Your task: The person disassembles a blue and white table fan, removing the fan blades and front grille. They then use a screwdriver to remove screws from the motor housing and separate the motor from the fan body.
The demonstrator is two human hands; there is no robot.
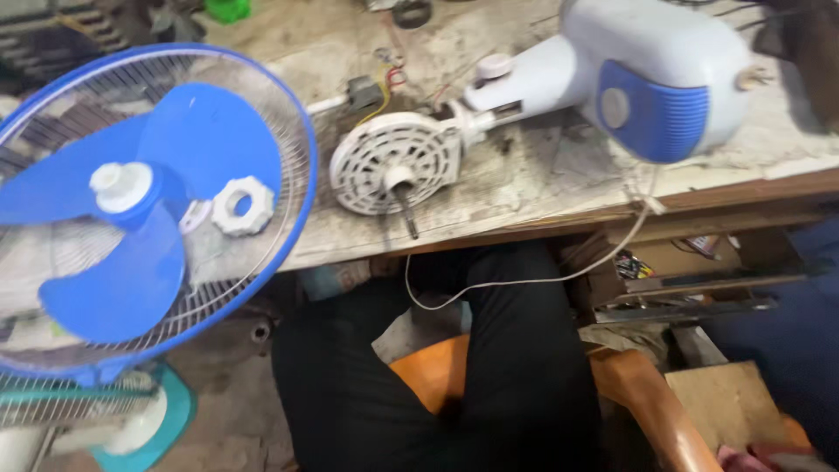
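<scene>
Neither hand shows, so their state is unknowable; at twelve o'clock, the fan motor (398,163) overhangs the bench edge (489,229), and snagging its dangling cord (489,284) could topple it.

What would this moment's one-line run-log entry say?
hands: out of view | bench: fan motor, fan body | left: blue blade in grille, white nut

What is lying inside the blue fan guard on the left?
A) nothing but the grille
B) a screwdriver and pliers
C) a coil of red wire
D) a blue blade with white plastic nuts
D: the blue blade lies in the guard, with a white nut resting beside its white hub cap. No hands are in view.
</scene>
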